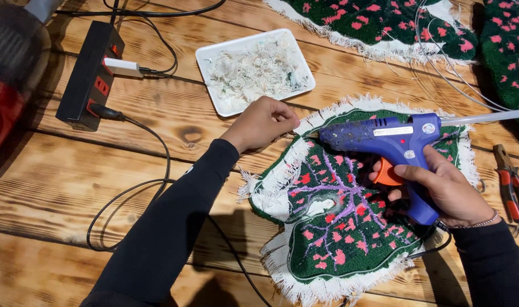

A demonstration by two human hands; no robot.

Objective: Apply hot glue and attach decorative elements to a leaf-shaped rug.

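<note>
A leaf-shaped tufted rug piece (339,227), green with pink spots and purple veins, lies on the wooden table (60,187) with a frayed white fabric border. My right hand (447,187) grips a blue hot glue gun (390,142) by its handle, a finger near the orange trigger. The nozzle points left toward the rug's upper left edge. My left hand (262,122) is closed, pinching the white border at that edge, just in front of the nozzle.
A white tray (214,54) of fibre scraps sits behind my left hand. A black power strip (89,77) with cables lies at the left. More green-and-pink tufted pieces (384,20) lie at the back right. Red-handled pliers (512,185) rest at the right edge.
</note>
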